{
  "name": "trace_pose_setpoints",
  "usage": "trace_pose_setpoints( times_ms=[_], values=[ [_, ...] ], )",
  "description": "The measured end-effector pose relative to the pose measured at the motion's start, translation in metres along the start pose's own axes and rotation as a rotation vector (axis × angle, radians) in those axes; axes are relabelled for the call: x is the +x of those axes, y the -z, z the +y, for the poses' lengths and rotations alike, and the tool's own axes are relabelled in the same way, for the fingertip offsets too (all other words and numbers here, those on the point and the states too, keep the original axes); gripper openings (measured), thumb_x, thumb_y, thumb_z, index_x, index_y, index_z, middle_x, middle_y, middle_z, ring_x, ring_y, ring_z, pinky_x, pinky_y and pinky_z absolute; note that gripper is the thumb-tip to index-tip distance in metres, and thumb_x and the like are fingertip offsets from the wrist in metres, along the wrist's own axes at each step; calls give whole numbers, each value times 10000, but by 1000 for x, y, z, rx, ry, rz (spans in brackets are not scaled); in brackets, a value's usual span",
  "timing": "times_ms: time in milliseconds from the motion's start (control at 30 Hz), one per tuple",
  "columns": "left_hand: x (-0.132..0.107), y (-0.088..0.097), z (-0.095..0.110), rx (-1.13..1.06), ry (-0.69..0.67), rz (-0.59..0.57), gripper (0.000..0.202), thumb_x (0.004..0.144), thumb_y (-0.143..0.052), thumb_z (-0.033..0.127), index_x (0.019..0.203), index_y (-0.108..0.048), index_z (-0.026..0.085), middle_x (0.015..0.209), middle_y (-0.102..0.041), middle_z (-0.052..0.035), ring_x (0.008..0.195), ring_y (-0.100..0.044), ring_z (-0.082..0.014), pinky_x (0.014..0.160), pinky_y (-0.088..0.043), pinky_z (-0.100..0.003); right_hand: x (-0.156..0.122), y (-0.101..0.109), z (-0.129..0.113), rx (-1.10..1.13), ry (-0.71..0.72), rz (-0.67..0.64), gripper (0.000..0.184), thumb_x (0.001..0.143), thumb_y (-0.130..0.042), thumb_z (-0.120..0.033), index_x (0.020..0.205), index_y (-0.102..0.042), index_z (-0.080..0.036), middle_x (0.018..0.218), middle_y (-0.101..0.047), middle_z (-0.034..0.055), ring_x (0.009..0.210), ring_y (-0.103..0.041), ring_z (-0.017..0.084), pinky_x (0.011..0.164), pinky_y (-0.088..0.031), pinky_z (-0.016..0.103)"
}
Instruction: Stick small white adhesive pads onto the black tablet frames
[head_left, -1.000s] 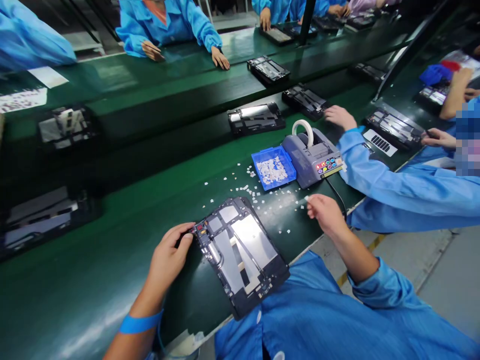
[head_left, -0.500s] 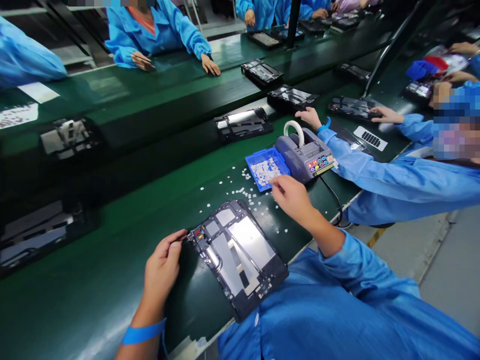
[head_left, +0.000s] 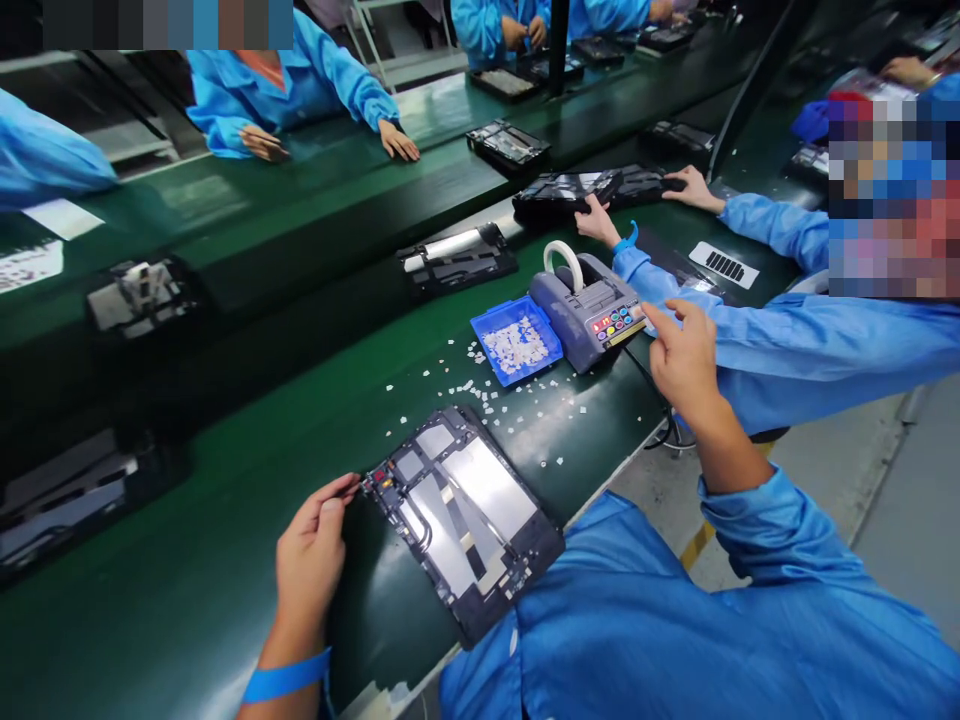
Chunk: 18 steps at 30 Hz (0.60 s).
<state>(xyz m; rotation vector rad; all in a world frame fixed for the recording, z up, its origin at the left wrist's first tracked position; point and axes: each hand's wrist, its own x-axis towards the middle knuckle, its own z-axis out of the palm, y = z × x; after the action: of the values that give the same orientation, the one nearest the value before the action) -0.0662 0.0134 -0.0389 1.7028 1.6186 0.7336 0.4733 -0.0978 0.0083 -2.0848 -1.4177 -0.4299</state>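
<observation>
Tablet (head_left: 465,525) flat on green table (head_left: 262,480), set to the left of and nearer than the dispenser (head_left: 589,315), well apart from it. Its near end reaches the table's edge, close to the wearer's blue jacket (head_left: 645,620).

Left hand (head_left: 311,555) at the tablet's left corner, the corner well to the dispenser's left. Thumb and fingers drawn together there, tips just beside or touching the corner; cannot tell if they clamp it or something small. The tablet's body extends rightward from these fingertips. Blue band (head_left: 289,678) on that wrist.

Right hand (head_left: 686,360) at the dispenser's right-hand front end, index finger reaching ahead of the others. Tip is touching or just beside the machine; cannot tell which, nor whether anything is pinched. Tablet well clear of this hand.

Tablet's look: inside exposed. Large silver-grey panels, a slanting dark-and-cream strip between them, smaller grey plates toward the dispenser side. Black surround, plain black band at the near end. Small red and orange parts by the left fingertips.

Dispenser: grey, white ring on top, lit panel with coloured buttons. Blue tray (head_left: 525,377) against its left side, heaped with white bits (head_left: 517,343); more scattered between dispenser and tablet. Beyond the dispenser, a co-worker's hand (head_left: 598,222) on another tablet (head_left: 562,188).
</observation>
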Motion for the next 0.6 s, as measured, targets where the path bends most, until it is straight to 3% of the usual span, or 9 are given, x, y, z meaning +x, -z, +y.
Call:
trace_pose_setpoints(
  times_ms=[200, 467, 600],
  values=[
    [0, 1, 1, 17, 27, -10, 451, 979, -496, 527, 1201, -702, 194, 1257, -752, -128, 1155, -724, -288, 1097, -560, -468, -4, -2, 1, -25, -4, -43, 663, 878, -491, -92, 1490, -607, -318, 1456, -535, 127, 1312, -502, 341, 1095, -432, 575],
    [1, 0, -4, 27, 28, -6, 477, 966, -500, 530, 1220, -691, 175, 1257, -739, -146, 1170, -709, -297, 1135, -519, -491, 5, 12, -2, -108, -5, -129, 590, 893, -522, -88, 1417, -662, -323, 1478, -553, 127, 1301, -499, 369, 1069, -429, 577],
    [1, 1, -4, 29, 23, -1, 466, 974, -498, 537, 1201, -699, 182, 1248, -743, -141, 1139, -721, -289, 1100, -547, -469, -4, 20, -5, 138, -45, -33, 480, 900, -523, -116, 1310, -719, -272, 1427, -605, 119, 1298, -542, 331, 1104, -423, 539]
  ],
)
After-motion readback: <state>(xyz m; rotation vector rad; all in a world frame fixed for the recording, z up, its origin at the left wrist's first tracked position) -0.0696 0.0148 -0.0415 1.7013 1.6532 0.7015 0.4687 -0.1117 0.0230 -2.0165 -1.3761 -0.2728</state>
